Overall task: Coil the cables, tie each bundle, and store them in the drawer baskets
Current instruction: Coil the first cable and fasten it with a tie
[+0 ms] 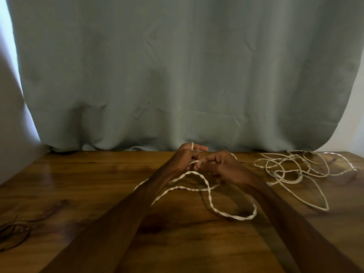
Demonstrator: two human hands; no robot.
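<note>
1. Three cables in all on the tabletop (94, 186): two white, one dark.
2. Two hands, close together near the middle of the far edge.
3. Left hand (186, 156): fingers curled, one turn of the twisted cable (209, 195) wrapped over a raised finger.
4. Right hand (219, 167): pinching that same cable, just beside the left.
5. Twisted cable: white, dropping from the hands in loose loops onto the tabletop's centre.
6. White tangle (291, 168): uncoiled, near the far right corner, apart from the hands.
7. Dark cable (13, 231): loose heap at the left edge.
8. One grey curtain (177, 66) behind the far edge.
</note>
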